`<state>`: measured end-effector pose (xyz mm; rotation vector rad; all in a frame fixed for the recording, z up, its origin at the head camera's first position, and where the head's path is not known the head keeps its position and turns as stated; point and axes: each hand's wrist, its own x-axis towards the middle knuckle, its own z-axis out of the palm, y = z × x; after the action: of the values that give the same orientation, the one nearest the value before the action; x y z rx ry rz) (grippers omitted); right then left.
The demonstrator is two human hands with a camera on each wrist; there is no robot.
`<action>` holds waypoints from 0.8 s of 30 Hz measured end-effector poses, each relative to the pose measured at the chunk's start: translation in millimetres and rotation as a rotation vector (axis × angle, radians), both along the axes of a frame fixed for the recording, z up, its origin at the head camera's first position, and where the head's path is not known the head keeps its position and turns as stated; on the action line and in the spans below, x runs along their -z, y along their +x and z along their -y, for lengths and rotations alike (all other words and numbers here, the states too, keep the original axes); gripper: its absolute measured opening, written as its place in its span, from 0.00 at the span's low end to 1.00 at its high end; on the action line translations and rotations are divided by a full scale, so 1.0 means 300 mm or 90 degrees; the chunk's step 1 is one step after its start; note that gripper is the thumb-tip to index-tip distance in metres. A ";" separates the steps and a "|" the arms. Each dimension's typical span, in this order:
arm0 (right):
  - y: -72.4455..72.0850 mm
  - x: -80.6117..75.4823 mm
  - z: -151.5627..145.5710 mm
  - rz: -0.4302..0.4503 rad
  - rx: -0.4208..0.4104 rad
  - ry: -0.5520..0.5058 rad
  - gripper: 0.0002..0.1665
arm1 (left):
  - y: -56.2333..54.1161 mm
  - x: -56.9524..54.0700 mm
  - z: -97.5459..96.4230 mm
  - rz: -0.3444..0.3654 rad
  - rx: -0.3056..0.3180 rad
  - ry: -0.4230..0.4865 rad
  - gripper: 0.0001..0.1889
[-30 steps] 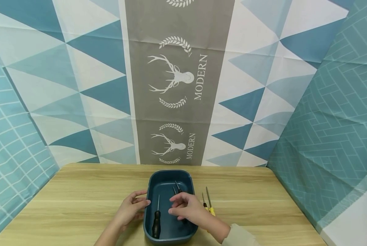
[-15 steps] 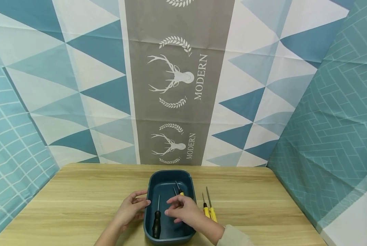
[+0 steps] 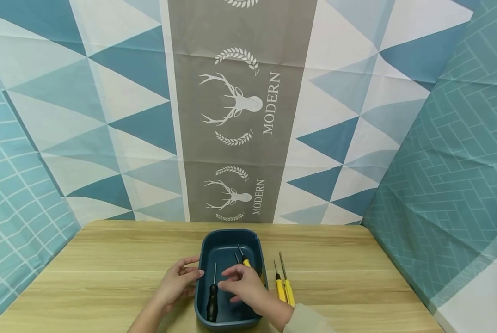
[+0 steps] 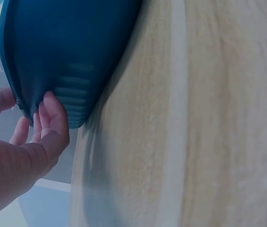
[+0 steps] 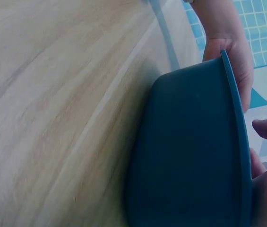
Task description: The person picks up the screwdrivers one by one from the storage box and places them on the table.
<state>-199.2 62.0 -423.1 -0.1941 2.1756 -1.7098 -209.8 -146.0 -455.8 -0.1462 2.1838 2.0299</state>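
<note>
A dark blue rectangular box [image 3: 227,317] stands on the table with several screwdrivers in it. One screwdriver with a black handle [image 3: 212,303] lies along its left side, shaft pointing away. Toward the right side lies a yellow-handled screwdriver [image 3: 245,261], partly covered by my right hand [image 3: 248,286]. That hand is over the box with fingers loosely bent and thumb apart, near the black handle; nothing shows between its fingers. My left hand [image 3: 175,284] rests against the box's left side, thumb at the rim. In the left wrist view, its fingers touch the box's wall [image 4: 100,28].
Two more yellow-handled screwdrivers, a shorter one [image 3: 280,289] and a longer one [image 3: 289,293], lie side by side on the wooden table [image 3: 127,259], right of the box. A patterned cloth [image 3: 240,152] hangs behind the table's far edge.
My right hand has moved left inside the box, toward the black-handled screwdriver, uncovering more of the yellow handles at right. My left hand and the box have stayed in place.
</note>
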 end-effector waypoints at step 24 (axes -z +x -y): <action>-0.012 0.041 0.062 0.117 0.026 0.037 0.21 | 0.009 -0.009 0.004 -0.006 0.007 0.002 0.28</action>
<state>-202.7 43.5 -435.3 0.0219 2.1033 -1.6153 -207.0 -147.0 -453.1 -0.1243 2.1820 2.0318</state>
